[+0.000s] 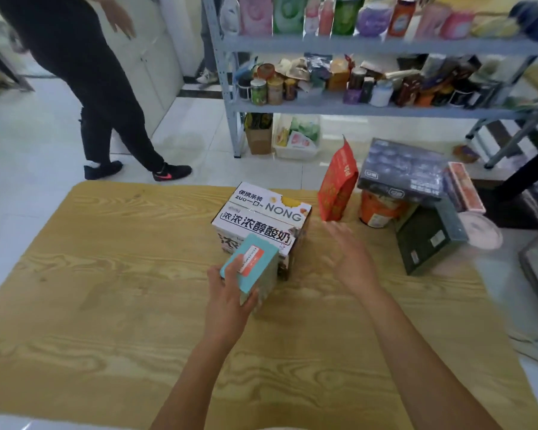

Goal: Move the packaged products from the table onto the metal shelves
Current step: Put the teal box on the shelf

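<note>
Two hands are up over the wooden table point(106, 274). The left hand point(227, 302) grips a teal box point(250, 265) by its near end, thumb across the top face and the other digits curled underneath. The box is lifted just in front of the big white carton point(261, 218). The right hand point(348, 256) is blurred, its fingers spread wide and holding nothing, hovering between the carton and the red bag point(337, 187).

Plenty left to move: at the table's far right, a dark blue box point(401, 169) sits tilted on an orange cup point(379, 209), with a dark green box point(426, 240) leaning beside them. The metal shelves point(354, 45) stand across the floor, already crowded.

Now the dangers. That one-ended grip could let the teal box tip or slip out on the carry. A quick sweep by the free hand could clip the upright red bag and knock it over. Nudge the cup and the tilted box may slide off. And a person in black point(90, 88) is on the floor near the shelves, so a collision looks possible.
</note>
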A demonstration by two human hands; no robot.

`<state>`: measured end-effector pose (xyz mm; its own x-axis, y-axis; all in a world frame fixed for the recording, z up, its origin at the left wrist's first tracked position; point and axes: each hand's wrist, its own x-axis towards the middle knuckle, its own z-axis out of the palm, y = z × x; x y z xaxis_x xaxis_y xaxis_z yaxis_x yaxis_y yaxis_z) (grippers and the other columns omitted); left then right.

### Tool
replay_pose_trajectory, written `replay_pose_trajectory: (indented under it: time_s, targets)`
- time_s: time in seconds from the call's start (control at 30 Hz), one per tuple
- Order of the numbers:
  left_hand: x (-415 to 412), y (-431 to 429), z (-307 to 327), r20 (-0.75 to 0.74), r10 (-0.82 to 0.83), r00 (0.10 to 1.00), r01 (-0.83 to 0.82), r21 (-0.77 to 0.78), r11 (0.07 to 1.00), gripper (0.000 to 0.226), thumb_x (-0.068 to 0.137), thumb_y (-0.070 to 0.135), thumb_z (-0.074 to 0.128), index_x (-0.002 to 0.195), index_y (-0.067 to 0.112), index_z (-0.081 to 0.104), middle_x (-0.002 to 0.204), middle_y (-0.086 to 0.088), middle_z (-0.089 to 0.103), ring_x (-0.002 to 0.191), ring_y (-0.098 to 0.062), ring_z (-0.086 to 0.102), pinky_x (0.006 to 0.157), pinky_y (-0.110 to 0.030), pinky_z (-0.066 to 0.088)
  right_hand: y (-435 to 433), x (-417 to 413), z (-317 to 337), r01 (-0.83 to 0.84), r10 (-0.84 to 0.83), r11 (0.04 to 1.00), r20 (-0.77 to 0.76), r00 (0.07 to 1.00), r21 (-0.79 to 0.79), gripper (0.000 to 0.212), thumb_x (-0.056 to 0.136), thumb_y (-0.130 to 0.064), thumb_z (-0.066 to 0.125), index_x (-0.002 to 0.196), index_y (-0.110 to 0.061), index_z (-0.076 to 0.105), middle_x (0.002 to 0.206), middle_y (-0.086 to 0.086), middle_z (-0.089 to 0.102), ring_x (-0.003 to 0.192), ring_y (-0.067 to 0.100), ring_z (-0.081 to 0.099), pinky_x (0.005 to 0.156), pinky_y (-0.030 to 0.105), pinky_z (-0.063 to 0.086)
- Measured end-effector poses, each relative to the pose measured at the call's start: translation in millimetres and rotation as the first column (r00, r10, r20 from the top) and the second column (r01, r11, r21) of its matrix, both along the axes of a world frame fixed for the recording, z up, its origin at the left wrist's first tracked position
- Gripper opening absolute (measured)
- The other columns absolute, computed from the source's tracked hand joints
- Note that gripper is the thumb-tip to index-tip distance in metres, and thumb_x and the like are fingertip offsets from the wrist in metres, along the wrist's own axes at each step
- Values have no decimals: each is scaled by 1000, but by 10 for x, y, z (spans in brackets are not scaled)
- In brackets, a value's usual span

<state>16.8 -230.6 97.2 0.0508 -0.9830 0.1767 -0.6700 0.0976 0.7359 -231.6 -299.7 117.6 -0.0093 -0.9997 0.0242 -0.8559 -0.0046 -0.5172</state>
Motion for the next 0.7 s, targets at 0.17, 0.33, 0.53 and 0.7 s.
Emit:
replay_pose_trajectory:
  time_s: [0.17,0.33,0.53,0.7]
  targets:
    - [-404,58,28,-43,102,994,-100,52,994,67,84,16,72,140,24,36,116,5,24,103,-16,42,69,-26,42,-54,-520,462,488,-493,828,774,397,277,48,82,-25,74,121,-14,48,128,8,57,110,17,57,97,36,47]
    - [-413,22,195,-78,97,992,-90,89,992,69,80,10,76,138,22,42,116,1,32,102,-12,45,75,-30,47,-444,-831,728,218,-575,749,777,-258,626,73,82,-36,71,141,-10,38,140,14,46,128,28,46,102,44,43]
    - [-334,-110,466,-341,160,926,-100,187,977,86,69,9,85,136,29,35,121,0,52,103,-13,60,79,-32,55,-820,-975,803,150,-596,672,650,-471,725,54,79,-39,73,119,-11,51,124,6,58,115,23,56,97,46,39]
    - [-296,-224,626,-447,180,876,-109,180,978,74,64,13,87,122,21,43,117,-3,60,101,-18,62,81,-37,56,-922,-962,793,177,-583,641,624,-520,747,26,86,-22,69,105,-10,57,110,4,66,110,23,62,103,41,42]
